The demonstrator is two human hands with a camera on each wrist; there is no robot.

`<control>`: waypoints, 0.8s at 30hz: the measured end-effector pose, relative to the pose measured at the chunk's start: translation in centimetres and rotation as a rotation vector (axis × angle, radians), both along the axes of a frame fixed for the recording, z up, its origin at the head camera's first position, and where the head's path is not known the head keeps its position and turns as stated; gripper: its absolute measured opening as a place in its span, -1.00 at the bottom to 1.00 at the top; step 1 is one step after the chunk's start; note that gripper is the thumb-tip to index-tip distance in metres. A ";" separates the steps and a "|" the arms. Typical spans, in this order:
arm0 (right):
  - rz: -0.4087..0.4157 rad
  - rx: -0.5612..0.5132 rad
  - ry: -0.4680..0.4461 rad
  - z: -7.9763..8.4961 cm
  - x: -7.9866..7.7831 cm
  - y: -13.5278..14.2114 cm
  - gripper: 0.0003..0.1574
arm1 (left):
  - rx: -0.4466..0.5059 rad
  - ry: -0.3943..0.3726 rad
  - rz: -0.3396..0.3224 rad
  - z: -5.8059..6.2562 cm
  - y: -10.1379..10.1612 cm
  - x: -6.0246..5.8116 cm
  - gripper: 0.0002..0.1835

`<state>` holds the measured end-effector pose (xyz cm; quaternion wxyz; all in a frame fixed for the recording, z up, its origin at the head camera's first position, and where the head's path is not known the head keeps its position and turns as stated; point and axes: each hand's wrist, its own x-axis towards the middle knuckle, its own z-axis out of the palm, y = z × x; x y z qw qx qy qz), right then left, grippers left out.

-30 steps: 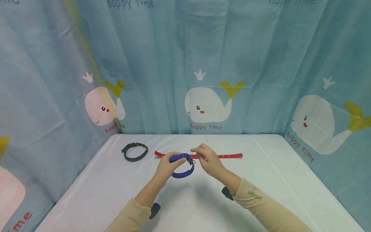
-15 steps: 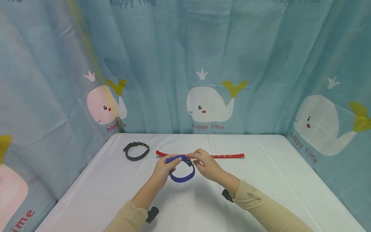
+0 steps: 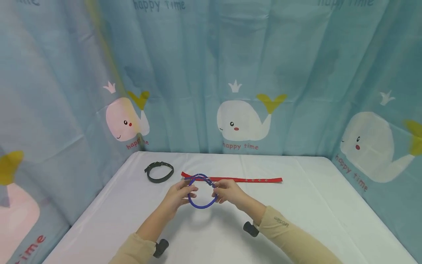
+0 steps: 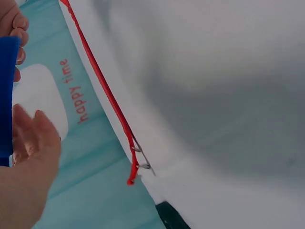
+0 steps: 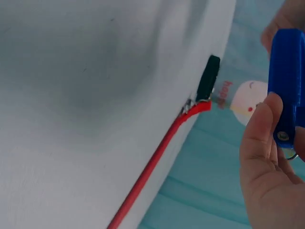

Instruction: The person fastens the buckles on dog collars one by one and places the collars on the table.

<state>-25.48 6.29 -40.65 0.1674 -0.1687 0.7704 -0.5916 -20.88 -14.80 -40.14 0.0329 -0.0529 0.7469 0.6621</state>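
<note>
A blue collar [image 3: 202,207] with a metal buckle is closed into a ring and held up over the white table. My left hand [image 3: 179,196] grips its left side, thumb and fingers about the strap. On the opposite side my right hand [image 3: 229,191] pinches the strap just below the buckle. Close up in the right wrist view, the blue strap [image 5: 285,71] shows a metal eyelet near the right thumb and a bit of a ring under it. Only a strip of the blue band [image 4: 6,95] shows at the left wrist view's edge.
Behind the hands a red collar [image 3: 237,180] lies stretched out across the white table [image 3: 296,205], with eyelets toward its right end. A black collar [image 3: 159,180], looped, lies to its left. Blue curtains [image 3: 184,124] printed with whales enclose the table.
My right hand has come in from beside the buckle and now holds the collar's right side. The collar has turned to face edge-on as a thin ring and shifted slightly left.
</note>
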 end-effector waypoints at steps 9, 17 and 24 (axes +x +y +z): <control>-0.082 -0.059 -0.105 -1.0 -1.1 -2.8 -0.67 | -0.081 -0.132 0.051 -0.9 -3.0 0.9 -0.46; -0.091 -0.092 -0.208 -2.4 -1.5 -4.3 -0.51 | 0.094 -0.155 0.113 -2.7 -6.5 0.5 -0.49; -0.132 -0.116 -0.252 -3.5 -1.8 -3.8 -0.50 | 0.148 -0.164 0.164 -3.6 -9.7 -0.1 -0.43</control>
